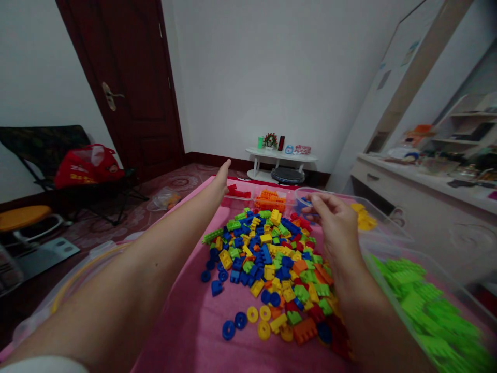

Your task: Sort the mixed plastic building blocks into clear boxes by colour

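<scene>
A heap of small plastic building blocks (272, 259) in blue, yellow, green, red and orange lies on a pink cloth (194, 331). My left hand (222, 176) is stretched far out to the cloth's far edge, fingers straight and together, next to a clear box with red blocks (237, 192). It holds nothing. My right hand (334, 220) hovers over the heap's far right side, fingers curled in a pinch near a clear box with blue blocks (305, 199). What the fingers hold is hidden.
More clear boxes stand around the heap: orange blocks (271, 199), yellow blocks (365, 217), green blocks (430, 305) at the right. A dark door (132, 83), a folding chair with a red bag (87, 166), a small white table (281, 155) and a white counter (427, 197) surround the area.
</scene>
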Demonstrator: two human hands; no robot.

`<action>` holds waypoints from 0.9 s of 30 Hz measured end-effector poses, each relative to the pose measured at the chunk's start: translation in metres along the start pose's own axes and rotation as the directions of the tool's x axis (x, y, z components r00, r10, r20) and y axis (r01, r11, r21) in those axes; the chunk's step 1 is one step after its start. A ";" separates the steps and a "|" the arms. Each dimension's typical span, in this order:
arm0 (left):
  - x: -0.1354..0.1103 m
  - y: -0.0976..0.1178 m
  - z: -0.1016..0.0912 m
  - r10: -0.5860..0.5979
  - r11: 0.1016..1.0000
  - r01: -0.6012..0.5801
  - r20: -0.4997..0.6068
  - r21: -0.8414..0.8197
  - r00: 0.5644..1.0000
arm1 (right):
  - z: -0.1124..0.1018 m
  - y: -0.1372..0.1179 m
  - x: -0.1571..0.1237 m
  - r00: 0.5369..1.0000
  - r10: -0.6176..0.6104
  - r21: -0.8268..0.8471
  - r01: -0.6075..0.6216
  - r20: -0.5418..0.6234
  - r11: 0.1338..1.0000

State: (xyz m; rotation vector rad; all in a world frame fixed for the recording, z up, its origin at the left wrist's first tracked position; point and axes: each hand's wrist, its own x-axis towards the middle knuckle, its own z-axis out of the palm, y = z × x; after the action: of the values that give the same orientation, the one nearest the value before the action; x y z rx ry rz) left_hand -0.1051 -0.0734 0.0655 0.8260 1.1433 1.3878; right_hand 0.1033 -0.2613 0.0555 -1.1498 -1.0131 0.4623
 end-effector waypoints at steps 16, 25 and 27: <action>-0.100 -0.090 0.018 0.110 0.862 -0.409 0.675 0.300 0.729 | -0.007 0.082 -0.001 0.793 0.122 -0.597 0.338 0.597 0.728; -0.106 -0.055 -0.010 0.238 0.591 -0.678 0.709 0.436 0.664 | 0.000 0.040 -0.005 0.706 0.155 -0.456 0.260 0.691 0.851; -0.103 -0.048 -0.016 0.227 0.568 -0.678 0.704 0.466 0.673 | -0.004 0.032 -0.002 0.729 0.146 -0.442 0.232 0.669 0.867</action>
State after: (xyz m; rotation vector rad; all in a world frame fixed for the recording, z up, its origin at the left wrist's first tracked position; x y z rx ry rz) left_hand -0.0893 -0.1805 0.0282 2.1228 0.9612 0.9264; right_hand 0.1114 -0.2520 0.0252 -1.4464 -1.9046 0.6315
